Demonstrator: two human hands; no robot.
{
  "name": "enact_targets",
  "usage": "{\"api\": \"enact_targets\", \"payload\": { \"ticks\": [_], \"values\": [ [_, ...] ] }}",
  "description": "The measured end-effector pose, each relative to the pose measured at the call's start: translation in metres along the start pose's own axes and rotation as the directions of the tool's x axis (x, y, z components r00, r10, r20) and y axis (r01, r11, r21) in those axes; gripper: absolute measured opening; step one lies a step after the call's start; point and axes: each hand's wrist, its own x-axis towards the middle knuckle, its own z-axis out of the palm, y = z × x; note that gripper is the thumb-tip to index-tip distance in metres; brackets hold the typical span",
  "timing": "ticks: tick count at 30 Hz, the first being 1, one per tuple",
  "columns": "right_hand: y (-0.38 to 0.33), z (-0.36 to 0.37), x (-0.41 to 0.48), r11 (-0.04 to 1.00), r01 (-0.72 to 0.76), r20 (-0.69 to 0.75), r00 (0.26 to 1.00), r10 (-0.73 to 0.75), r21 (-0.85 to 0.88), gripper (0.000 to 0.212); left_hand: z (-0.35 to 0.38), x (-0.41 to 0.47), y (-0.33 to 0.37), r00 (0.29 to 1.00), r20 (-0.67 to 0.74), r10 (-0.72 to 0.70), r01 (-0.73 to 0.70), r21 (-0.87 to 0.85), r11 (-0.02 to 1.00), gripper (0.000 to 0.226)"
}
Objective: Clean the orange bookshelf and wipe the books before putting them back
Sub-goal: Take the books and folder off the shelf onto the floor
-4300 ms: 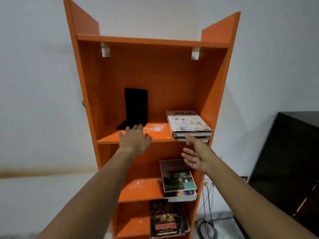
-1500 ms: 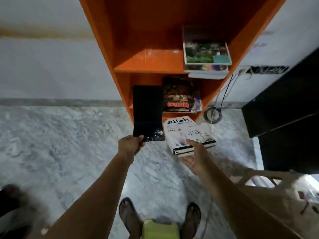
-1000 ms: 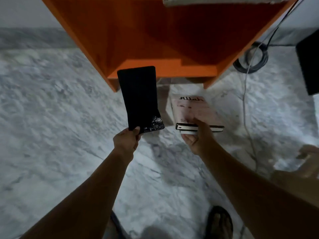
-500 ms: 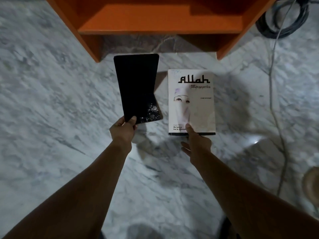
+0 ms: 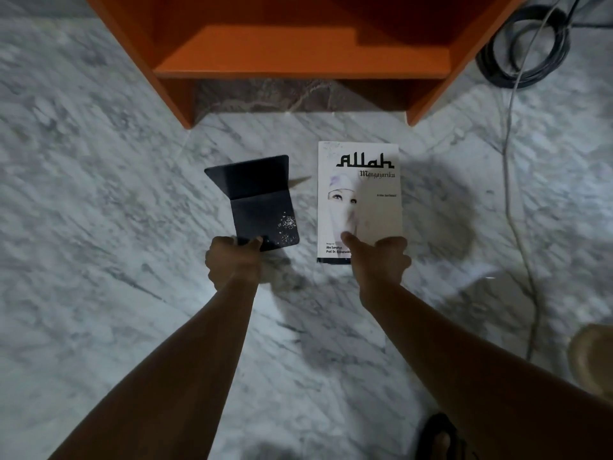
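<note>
The bottom of the orange bookshelf (image 5: pixel 298 64) fills the top of the view, its lowest shelf bare. On the marble floor in front of it lies a white book (image 5: pixel 360 194) with black lettering on the cover. My right hand (image 5: pixel 378 257) holds its near edge, thumb on top of the cover. Left of the book is a black L-shaped bookend (image 5: pixel 258 204) with white specks of dust. My left hand (image 5: pixel 232 260) grips its near end, low over the floor.
A coil of black cable (image 5: pixel 524 44) lies on the floor right of the shelf, and a thin wire (image 5: pixel 510 180) trails toward me. A sandalled foot (image 5: pixel 441 436) shows at the bottom right. Grey-white marble floor (image 5: pixel 83 210) spreads to the left.
Both hands have come down from the shelf to the floor. The white book now lies flat on the marble, and the bookend has tipped lower, near the floor.
</note>
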Motion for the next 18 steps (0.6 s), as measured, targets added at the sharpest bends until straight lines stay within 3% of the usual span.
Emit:
{"api": "enact_targets", "payload": {
  "ticks": [5,10,14,18],
  "values": [
    [-0.057,-0.029,-0.026,0.988,0.09,0.108,0.989,-0.104,0.129,0.042,-0.036,-0.043,0.042,0.981,0.175,0.085,-0.089,0.016,0.996,0.037],
    [-0.161,-0.091,-0.059,0.967,0.05,0.248,0.962,-0.114,0.249,0.023,-0.084,-0.085,0.142,0.86,0.479,0.177,-0.105,-0.173,0.979,0.027],
    [-0.253,-0.144,-0.088,0.909,0.042,0.341,0.919,-0.198,0.414,0.012,-0.132,-0.125,0.241,0.779,0.556,0.289,-0.132,-0.305,0.943,0.016],
    [-0.32,-0.18,-0.113,0.793,-0.073,0.404,0.886,-0.226,0.605,0.012,-0.171,-0.162,0.312,0.733,0.581,0.354,-0.164,-0.353,0.921,0.008]
  ]
}}
